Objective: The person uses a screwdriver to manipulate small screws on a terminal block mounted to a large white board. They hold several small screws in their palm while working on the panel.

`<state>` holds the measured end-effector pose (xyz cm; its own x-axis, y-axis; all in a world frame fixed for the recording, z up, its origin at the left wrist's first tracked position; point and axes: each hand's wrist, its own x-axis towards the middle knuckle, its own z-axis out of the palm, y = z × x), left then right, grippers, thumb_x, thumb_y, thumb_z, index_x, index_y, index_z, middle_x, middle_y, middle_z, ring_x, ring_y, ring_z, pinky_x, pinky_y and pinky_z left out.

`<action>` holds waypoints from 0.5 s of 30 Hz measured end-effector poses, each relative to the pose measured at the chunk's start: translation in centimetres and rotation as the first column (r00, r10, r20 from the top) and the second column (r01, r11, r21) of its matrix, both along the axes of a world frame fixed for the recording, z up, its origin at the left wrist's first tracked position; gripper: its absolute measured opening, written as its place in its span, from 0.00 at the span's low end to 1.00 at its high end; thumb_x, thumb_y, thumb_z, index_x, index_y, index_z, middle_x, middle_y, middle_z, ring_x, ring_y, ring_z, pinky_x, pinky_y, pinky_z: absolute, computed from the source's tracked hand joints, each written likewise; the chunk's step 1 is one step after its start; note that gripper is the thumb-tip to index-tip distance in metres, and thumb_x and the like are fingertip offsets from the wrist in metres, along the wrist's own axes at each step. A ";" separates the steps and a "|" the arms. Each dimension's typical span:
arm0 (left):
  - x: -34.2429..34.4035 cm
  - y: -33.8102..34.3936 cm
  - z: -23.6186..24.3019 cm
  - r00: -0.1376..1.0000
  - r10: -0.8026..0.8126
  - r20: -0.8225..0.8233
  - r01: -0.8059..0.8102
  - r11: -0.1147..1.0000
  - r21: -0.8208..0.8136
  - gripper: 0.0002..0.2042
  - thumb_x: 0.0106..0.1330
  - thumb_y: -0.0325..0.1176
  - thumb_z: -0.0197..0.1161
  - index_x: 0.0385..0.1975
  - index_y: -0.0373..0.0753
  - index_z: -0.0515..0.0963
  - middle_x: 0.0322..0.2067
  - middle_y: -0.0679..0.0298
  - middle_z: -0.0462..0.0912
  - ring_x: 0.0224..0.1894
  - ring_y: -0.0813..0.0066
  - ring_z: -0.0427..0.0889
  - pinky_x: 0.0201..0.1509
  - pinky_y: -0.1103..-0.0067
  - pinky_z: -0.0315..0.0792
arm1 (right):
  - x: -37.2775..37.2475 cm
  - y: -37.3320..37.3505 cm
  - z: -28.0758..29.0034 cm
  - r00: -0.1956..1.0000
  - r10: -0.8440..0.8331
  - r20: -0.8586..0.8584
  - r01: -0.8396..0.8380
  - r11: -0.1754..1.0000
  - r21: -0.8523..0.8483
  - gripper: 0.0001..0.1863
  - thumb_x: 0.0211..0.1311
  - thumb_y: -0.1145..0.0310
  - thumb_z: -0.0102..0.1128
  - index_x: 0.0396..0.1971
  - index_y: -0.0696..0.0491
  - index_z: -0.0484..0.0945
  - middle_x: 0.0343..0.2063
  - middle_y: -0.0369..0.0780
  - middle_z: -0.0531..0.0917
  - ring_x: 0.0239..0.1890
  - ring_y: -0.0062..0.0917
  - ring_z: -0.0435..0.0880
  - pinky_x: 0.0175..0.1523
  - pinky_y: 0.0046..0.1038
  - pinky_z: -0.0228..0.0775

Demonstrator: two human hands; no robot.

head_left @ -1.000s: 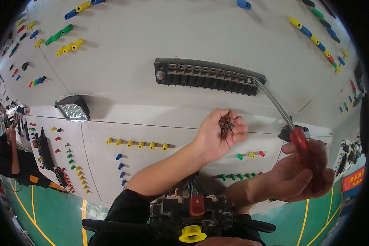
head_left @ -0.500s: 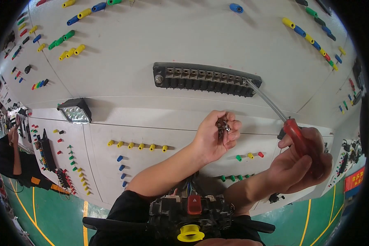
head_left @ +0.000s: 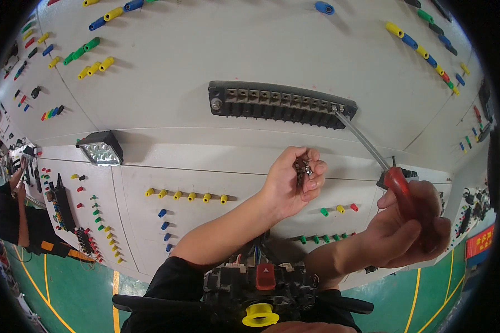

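Observation:
My right hand (head_left: 408, 225) grips a screwdriver by its red handle (head_left: 404, 194). The steel shaft (head_left: 368, 145) slants up and left, its tip at a screw near the right end of a black terminal block (head_left: 278, 117). This long block is fixed to a pale panel, with a row of metal contacts along it. Below the block, my left hand (head_left: 288, 186) is half curled, palm up, around a small heap of screws (head_left: 303, 167). It does not touch the block.
Coloured sockets, such as a blue one (head_left: 324, 8) and yellow ones (head_left: 192, 198), stick out of the panel. A square lamp (head_left: 101, 149) juts out at left. Close before me stands a black switch assembly (head_left: 228, 288) with a red button (head_left: 265, 276). Another person (head_left: 11, 216) is at far left.
The screwdriver handle and my right hand have dropped slightly, while the tip stays at the block's right end. My left hand has hardly moved, still holding the screws.

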<state>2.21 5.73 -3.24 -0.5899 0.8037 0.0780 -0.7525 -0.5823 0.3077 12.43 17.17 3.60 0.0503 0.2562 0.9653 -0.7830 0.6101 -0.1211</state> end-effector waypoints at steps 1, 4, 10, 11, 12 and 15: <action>0.0 0.0 0.0 1.000 -0.002 0.002 0.002 1.000 0.006 0.11 0.67 0.40 0.42 0.28 0.41 0.68 0.23 0.67 0.68 0.16 0.80 0.65 0.11 0.84 0.55 | -0.1 -0.1 0.0 1.000 -0.016 0.001 0.016 1.000 0.010 0.19 0.64 0.66 0.43 0.54 0.51 0.57 0.34 0.57 0.75 0.22 0.28 0.71 0.18 0.23 0.68; -0.1 -0.1 0.0 1.000 -0.004 0.004 0.004 1.000 0.018 0.12 0.67 0.40 0.42 0.29 0.41 0.68 0.23 0.67 0.68 0.16 0.79 0.65 0.11 0.84 0.55 | 0.0 -0.2 0.1 0.999 -0.037 0.006 0.037 0.999 0.026 0.19 0.65 0.64 0.44 0.54 0.51 0.57 0.34 0.57 0.75 0.22 0.28 0.71 0.18 0.23 0.68; -0.1 0.0 -0.1 1.000 -0.005 0.001 0.005 1.000 0.018 0.12 0.67 0.41 0.42 0.29 0.41 0.68 0.23 0.67 0.68 0.16 0.79 0.65 0.11 0.84 0.55 | -0.1 -0.2 0.3 0.997 -0.071 0.009 0.070 0.997 0.022 0.19 0.65 0.65 0.43 0.53 0.52 0.56 0.33 0.57 0.75 0.20 0.28 0.70 0.18 0.24 0.68; -0.1 -0.2 -0.1 1.000 -0.003 0.002 0.003 1.000 0.020 0.12 0.67 0.41 0.42 0.29 0.41 0.68 0.23 0.67 0.68 0.16 0.79 0.65 0.11 0.84 0.55 | -0.2 -0.4 0.3 0.996 -0.087 0.007 0.087 0.996 0.016 0.19 0.65 0.65 0.43 0.53 0.52 0.56 0.33 0.57 0.75 0.20 0.28 0.70 0.18 0.24 0.68; -0.2 -0.3 -0.2 1.000 0.002 0.003 -0.002 1.000 0.019 0.12 0.67 0.41 0.42 0.29 0.41 0.68 0.23 0.67 0.68 0.16 0.79 0.65 0.11 0.84 0.55 | -0.4 -0.6 0.2 0.997 -0.082 0.008 0.082 0.997 0.015 0.19 0.65 0.65 0.43 0.53 0.52 0.56 0.33 0.57 0.75 0.20 0.28 0.70 0.18 0.24 0.68; -0.3 -0.1 -0.2 1.000 0.001 -0.003 -0.001 1.000 0.030 0.12 0.67 0.41 0.42 0.29 0.41 0.68 0.22 0.67 0.68 0.16 0.78 0.65 0.11 0.84 0.55 | -0.6 -1.3 -0.1 0.998 -0.046 -0.051 0.048 0.998 0.030 0.19 0.61 0.71 0.42 0.53 0.52 0.58 0.32 0.59 0.73 0.18 0.32 0.68 0.22 0.25 0.65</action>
<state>1.90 5.61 -3.44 -0.5904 0.8004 0.1042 -0.7509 -0.5920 0.2926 11.84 15.89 3.54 0.1100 0.2226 0.9687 -0.7579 0.6493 -0.0631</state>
